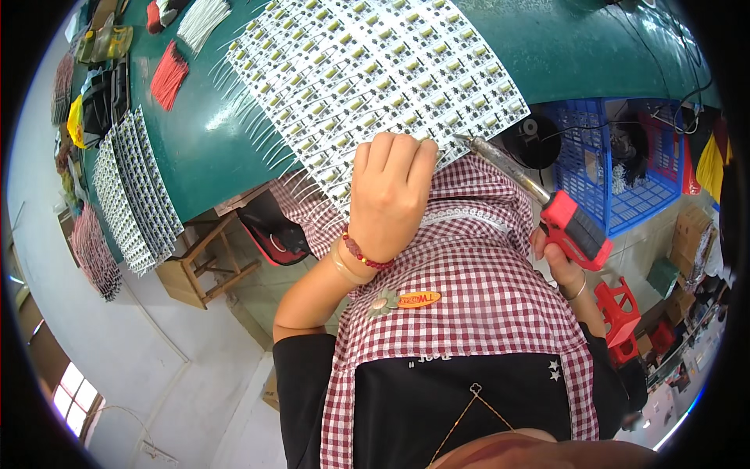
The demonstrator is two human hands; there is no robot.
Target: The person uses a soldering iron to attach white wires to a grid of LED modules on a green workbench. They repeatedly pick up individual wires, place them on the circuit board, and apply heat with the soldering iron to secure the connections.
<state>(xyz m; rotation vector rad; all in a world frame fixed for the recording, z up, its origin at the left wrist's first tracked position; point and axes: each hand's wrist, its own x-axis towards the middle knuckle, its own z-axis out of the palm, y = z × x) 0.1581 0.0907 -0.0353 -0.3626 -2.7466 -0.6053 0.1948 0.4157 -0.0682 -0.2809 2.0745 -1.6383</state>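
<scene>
A large sheet of white circuit boards [406, 59], dotted with small yellowish parts, lies on the green table. Thin white wires [254, 129] stick out along its left side. My left hand [391, 187] is on the sheet's near edge, fingers curled and pressed together; whatever they pinch is hidden beneath them. A soldering iron [574, 230] with a red and black handle is held in my right hand [558, 262]. Its metal tip points up and left, touching or just above the sheet's near right part, a short way right of my left hand.
On the green table [562, 47] lie a red wire bundle [169, 76] and a white wire bundle [203, 23]. More board sheets [137, 191] stand at the left edge. A blue crate [582, 168], wooden stool [203, 262] and red stool [617, 313] are nearby.
</scene>
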